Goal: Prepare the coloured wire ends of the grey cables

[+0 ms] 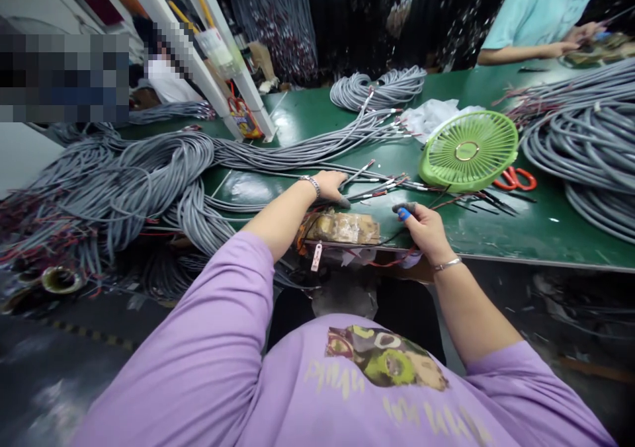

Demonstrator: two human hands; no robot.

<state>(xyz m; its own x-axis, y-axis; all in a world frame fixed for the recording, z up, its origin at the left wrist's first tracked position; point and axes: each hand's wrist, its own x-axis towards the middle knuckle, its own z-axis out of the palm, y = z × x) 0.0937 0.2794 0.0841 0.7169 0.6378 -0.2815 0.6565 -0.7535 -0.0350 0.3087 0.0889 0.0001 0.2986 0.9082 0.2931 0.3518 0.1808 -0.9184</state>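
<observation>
Left hand (330, 188): fingers apart, at grey cables (278, 154) on green table (297, 111).
Right hand (425, 230): fingertips together; holding what, I cannot tell.
Cable ends (383, 188): probably better to separate gently, one by one.

1 head-worn camera looks forward and down at the green table (526, 232) from nearby

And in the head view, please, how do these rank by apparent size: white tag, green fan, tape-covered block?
Largest to smallest, as they look:
1. Green fan
2. Tape-covered block
3. White tag
</observation>
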